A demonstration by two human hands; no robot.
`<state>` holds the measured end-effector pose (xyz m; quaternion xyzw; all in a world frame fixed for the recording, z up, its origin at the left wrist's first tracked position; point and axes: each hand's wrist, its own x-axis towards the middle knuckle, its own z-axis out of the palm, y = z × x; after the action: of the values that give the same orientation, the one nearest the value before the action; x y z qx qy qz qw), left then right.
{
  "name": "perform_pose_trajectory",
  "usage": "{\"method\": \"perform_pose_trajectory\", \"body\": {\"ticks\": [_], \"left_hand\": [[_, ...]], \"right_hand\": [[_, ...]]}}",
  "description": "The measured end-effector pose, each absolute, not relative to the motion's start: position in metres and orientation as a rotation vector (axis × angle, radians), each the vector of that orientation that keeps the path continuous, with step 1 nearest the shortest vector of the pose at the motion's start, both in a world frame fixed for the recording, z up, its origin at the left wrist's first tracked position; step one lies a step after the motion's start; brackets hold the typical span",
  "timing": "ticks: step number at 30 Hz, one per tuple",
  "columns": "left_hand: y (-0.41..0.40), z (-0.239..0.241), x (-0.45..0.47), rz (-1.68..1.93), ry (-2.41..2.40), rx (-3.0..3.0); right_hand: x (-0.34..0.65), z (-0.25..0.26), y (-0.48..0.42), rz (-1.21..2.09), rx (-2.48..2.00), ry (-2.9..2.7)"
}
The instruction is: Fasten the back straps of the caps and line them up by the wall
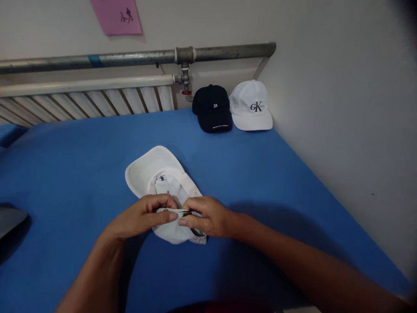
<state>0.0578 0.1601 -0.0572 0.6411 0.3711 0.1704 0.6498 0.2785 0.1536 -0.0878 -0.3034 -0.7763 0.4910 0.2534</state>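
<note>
So I'm holding a pale cap (pixel 172 234) over the middle of the blue table (pixel 81 174), and both hands are busy with it. It's sitting hollow side up, so I'm looking right into the crown, where a little dark label (pixel 162 178) is showing on the lining. My left hand (pixel 145 217) is pinching the back edge between thumb and fingers, and my right hand (pixel 210 217) is clamping down on the same edge just beside it, with a brownish bit (pixel 186 213) peeking out between them. Can't tell what that is, my fingers are covering too much.

The cap's looking like soft cloth, and the curved brim (pixel 153 167) is showing rows of stitching, pointing toward the table's far left. The table's covering is looking smooth and matte.

At the table's far edge, toward the right, a black cap (pixel 212 100) and a white cap (pixel 250 100) with dark letters are sitting side by side. A ribbed radiator (pixel 114 103) and a metal pipe (pixel 137 58) are running behind the table, and a wall (pixel 342 108) is closing off its right side.
</note>
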Motion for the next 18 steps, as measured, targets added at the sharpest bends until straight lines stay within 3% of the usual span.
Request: {"method": "perform_pose_trajectory", "body": {"ticks": [10,18], "left_hand": [[0.161,-0.055,0.047,0.327,0.779,1.43],[0.162,-0.061,0.05,0.412,0.78,1.322]], "right_hand": [[0.276,-0.091,0.154,1.43,-0.87,-1.957],[0.275,-0.08,0.143,0.557,-0.715,-2.255]]}}
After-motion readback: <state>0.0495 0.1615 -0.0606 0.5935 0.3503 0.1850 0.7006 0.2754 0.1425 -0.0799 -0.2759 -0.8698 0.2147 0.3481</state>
